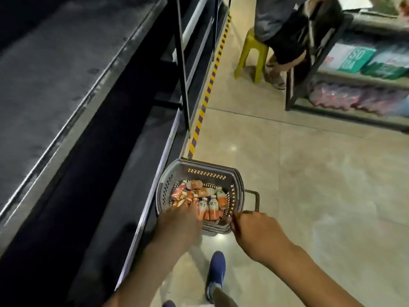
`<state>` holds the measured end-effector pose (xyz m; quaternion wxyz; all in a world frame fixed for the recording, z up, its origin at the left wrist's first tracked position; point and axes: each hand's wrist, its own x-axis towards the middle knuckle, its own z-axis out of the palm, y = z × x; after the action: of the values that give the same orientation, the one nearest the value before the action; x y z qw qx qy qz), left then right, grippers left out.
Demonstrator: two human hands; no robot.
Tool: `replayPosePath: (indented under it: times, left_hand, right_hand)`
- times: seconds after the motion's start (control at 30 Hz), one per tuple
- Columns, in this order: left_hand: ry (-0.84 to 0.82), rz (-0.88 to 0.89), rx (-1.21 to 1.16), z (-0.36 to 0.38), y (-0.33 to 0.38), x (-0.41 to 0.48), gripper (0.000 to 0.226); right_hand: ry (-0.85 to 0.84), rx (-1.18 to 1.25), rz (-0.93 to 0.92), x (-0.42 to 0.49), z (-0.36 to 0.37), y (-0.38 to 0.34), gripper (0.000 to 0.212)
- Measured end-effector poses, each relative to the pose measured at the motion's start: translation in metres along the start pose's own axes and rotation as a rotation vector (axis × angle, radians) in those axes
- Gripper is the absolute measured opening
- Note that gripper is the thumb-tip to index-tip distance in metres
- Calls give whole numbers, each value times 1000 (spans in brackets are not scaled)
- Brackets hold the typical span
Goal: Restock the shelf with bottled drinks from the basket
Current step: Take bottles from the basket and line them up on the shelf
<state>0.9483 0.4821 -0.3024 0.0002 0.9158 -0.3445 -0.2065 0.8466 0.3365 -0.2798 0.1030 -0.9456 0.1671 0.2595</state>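
Observation:
A grey plastic basket stands on the floor against the foot of the dark shelf. Inside it lie several small bottled drinks with orange and white labels. My left hand reaches down into the basket's near left side. Its fingertips are among the bottles, blurred, so a grip cannot be made out. My right hand is at the basket's near right corner, fingers curled at the rim beside the dark handle.
The shelf's boards on the left are dark and bare. Yellow-black tape marks the floor along its base. A person sits on a yellow stool ahead, beside another stocked rack. My blue shoe is just behind the basket.

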Motion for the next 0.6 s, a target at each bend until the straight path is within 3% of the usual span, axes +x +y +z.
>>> replayPosePath:
  times: [0.07, 0.17, 0.47, 0.6]
  left_hand:
    - [-135, 5, -11, 27, -11, 41, 25]
    - [-207, -10, 38, 78, -33, 105, 27]
    - [-468, 6, 120, 286, -104, 290, 29]
    - [-446, -91, -19, 409, -149, 366, 37]
  right_hand:
    - [-51, 52, 27, 43, 18, 11, 21]
    - [-133, 67, 46, 108, 55, 22, 23]
    - [-389, -139, 23, 331, 235, 26, 34]
    - [-373, 147, 232, 423, 346, 38, 27]
